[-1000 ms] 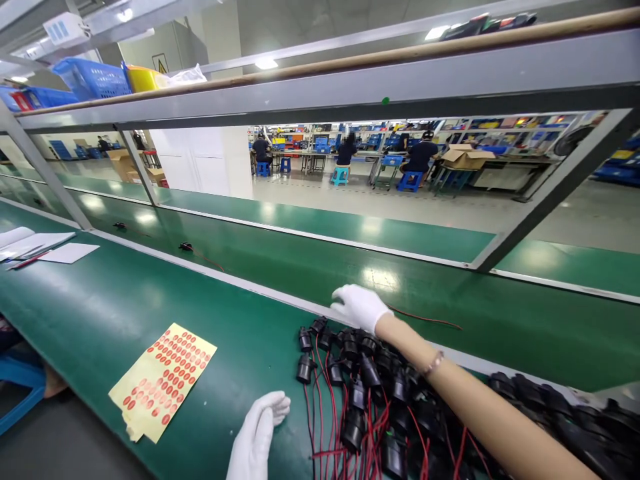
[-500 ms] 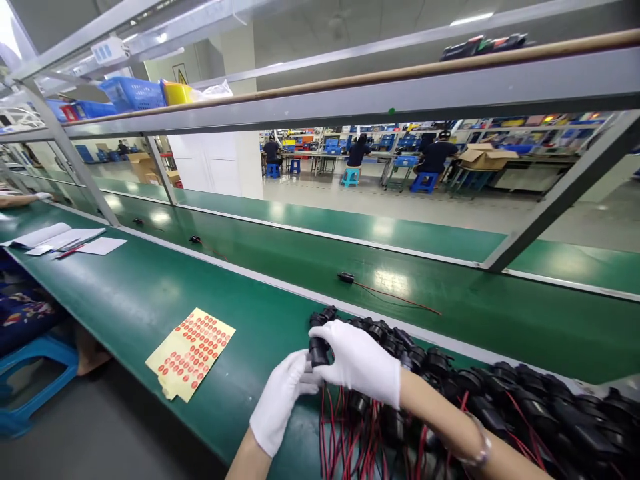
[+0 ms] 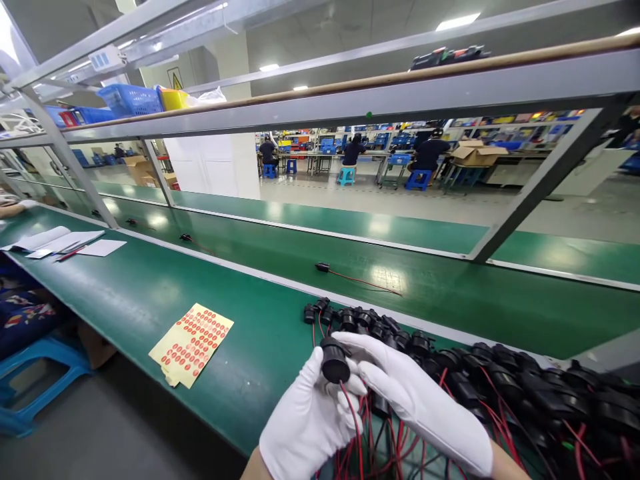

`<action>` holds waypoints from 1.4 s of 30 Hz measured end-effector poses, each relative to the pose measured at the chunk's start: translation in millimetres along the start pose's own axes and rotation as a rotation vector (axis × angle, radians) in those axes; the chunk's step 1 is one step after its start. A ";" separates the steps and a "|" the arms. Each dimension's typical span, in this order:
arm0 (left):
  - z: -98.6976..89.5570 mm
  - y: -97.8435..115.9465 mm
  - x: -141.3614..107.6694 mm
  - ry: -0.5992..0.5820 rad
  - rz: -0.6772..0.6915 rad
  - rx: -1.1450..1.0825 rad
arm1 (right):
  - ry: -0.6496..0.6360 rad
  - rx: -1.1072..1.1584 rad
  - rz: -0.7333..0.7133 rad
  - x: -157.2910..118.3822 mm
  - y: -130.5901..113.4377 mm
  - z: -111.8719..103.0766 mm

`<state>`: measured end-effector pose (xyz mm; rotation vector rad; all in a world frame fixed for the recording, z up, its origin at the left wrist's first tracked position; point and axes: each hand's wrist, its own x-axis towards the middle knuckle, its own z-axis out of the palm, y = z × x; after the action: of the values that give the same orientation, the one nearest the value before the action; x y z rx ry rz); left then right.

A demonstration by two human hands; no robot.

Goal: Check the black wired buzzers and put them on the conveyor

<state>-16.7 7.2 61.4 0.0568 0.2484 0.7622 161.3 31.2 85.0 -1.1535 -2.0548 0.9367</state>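
A black cylindrical part with a red wire (image 3: 335, 363) is held up between my two white-gloved hands, its round end towards me. My left hand (image 3: 313, 413) grips it from the left and below, thumb on its side and fingers curled under it. From the right, my right hand (image 3: 405, 387) closes its fingertips on the same part, index finger behind it. Beside and beneath my hands lies a crowded group of similar black parts (image 3: 425, 343), their red and black wires (image 3: 400, 443) trailing towards me.
A yellowish sheet of red oval stickers (image 3: 193, 343) lies on the green bench (image 3: 250, 320). Farther left are papers (image 3: 103, 247) and a blue stool (image 3: 45, 360). Beyond the white strip, a wired black part (image 3: 323, 267) rests on the green belt. Metal posts (image 3: 540, 187) support an overhead shelf.
The cylindrical part has come down and nearer to me, turning its round end this way. My left hand has closed on it. Black parts on the belt have shifted left in view.
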 end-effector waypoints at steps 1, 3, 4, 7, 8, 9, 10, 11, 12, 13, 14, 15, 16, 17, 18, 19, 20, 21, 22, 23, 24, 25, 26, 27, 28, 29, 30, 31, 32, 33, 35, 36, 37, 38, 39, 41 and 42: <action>0.9 -1.7 -0.4 0.012 0.054 0.088 | 0.013 0.002 -0.004 -3.5 0.3 1.4; 1.9 -3.6 -2.4 0.026 0.232 0.425 | 0.040 -0.006 -0.035 -10.3 2.1 3.9; 1.8 -3.8 -4.0 0.044 0.340 0.636 | 0.055 -0.011 -0.064 -13.8 3.5 5.0; -1.1 -2.0 -9.3 0.157 0.579 1.146 | 0.129 -0.032 -0.150 -24.5 7.9 7.9; -2.8 -1.2 -10.7 0.192 0.631 1.241 | 0.161 -0.051 -0.170 -27.8 8.8 8.7; -4.5 -0.6 -11.9 0.208 0.678 1.306 | 0.196 -0.077 -0.188 -30.9 9.3 9.4; -6.1 -0.3 -12.8 0.204 0.721 1.358 | 0.217 -0.105 -0.202 -33.5 9.4 10.2; -7.4 -0.3 -13.6 0.191 0.762 1.401 | 0.224 -0.131 -0.213 -35.7 9.0 11.1; -8.3 -0.4 -14.2 0.174 0.798 1.432 | 0.224 -0.154 -0.227 -37.3 8.4 12.2; -8.8 -0.7 -14.7 0.153 0.821 1.450 | 0.227 -0.177 -0.242 -38.3 7.6 13.6; -8.9 -0.9 -15.2 0.131 0.826 1.453 | 0.235 -0.200 -0.261 -38.9 6.9 15.4; -8.8 -1.1 -15.5 0.108 0.817 1.446 | 0.251 -0.222 -0.279 -39.1 6.3 17.6; -8.6 -1.1 -15.6 0.088 0.797 1.432 | 0.274 -0.242 -0.293 -39.0 5.8 20.1; -8.5 -1.0 -15.4 0.067 0.768 1.414 | 0.299 -0.263 -0.298 -38.8 5.4 23.0; -8.7 -0.8 -14.9 0.049 0.731 1.395 | 0.315 -0.284 -0.291 -38.5 4.9 26.0; -9.2 -0.7 -14.0 0.034 0.693 1.378 | 0.321 -0.301 -0.270 -38.1 4.2 29.2; -10.3 -0.8 -12.7 0.022 0.657 1.360 | 0.330 -0.313 -0.248 -37.6 3.4 32.4; -11.9 -1.1 -11.1 0.010 0.619 1.344 | 0.346 -0.317 -0.222 -36.9 2.3 35.4; -14.0 -1.8 -9.3 0.002 0.590 1.327 | 0.359 -0.313 -0.201 -36.0 1.0 38.1; -16.3 -2.8 -7.5 -0.003 0.579 1.312 | 0.367 -0.302 -0.185 -34.8 -0.5 40.2; -18.7 -3.9 -5.9 0.002 0.589 1.297 | 0.378 -0.288 -0.170 -33.5 -2.1 41.3; -20.7 -5.1 -4.7 0.020 0.605 1.285 | 0.387 -0.275 -0.151 -32.0 -3.6 41.2; -22.2 -5.9 -4.3 0.050 0.617 1.270 | 0.384 -0.260 -0.129 -30.5 -5.1 39.6; -22.8 -6.3 -4.7 0.077 0.618 1.248 | 0.359 -0.242 -0.111 -29.1 -6.4 36.3; -22.5 -6.0 -5.9 0.084 0.606 1.224 | 0.328 -0.214 -0.100 -27.9 -7.8 31.3; -21.4 -5.1 -7.8 0.065 0.577 1.206 | 0.291 -0.178 -0.099 -26.8 -9.3 24.6; -19.6 -3.8 -10.1 0.030 0.536 1.191 | 0.243 -0.139 -0.107 -25.9 -11.0 16.7; -17.5 -2.2 -12.4 -0.011 0.491 1.179 | 0.202 -0.108 -0.122 -25.1 -13.3 8.3; -15.2 -0.8 -14.5 -0.045 0.449 1.171 | 0.181 -0.092 -0.133 -24.4 -16.1 -0.1; -13.0 0.2 -15.9 -0.062 0.407 1.165 | 0.173 -0.092 -0.141 -23.7 -19.7 -7.7; -9.8 0.7 -16.7 -0.068 0.334 1.154 | 0.148 -0.128 -0.126 -22.4 -28.7 -18.9; -8.7 0.1 -16.2 -0.078 0.304 1.158 | 0.128 -0.153 -0.107 -21.8 -33.6 -22.1; -8.0 -0.8 -15.3 -0.090 0.278 1.168 | 0.101 -0.177 -0.083 -21.2 -38.4 -23.8; -7.3 -1.9 -14.3 -0.095 0.251 1.176 | 0.066 -0.199 -0.049 -20.7 -42.8 -24.5; -6.6 -3.0 -13.5 -0.093 0.223 1.178 | 0.031 -0.221 -0.008 -20.1 -46.6 -24.3; -4.0 -5.0 -13.0 -0.074 0.167 1.181 | -0.037 -0.265 0.081 -18.6 -52.5 -22.9; -1.9 -5.8 -13.4 -0.054 0.147 1.195 | -0.072 -0.286 0.130 -17.5 -54.7 -22.0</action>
<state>-22.6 -6.2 61.4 1.2331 0.6252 0.6644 160.7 1.6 138.9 -1.4358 -2.2474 0.7695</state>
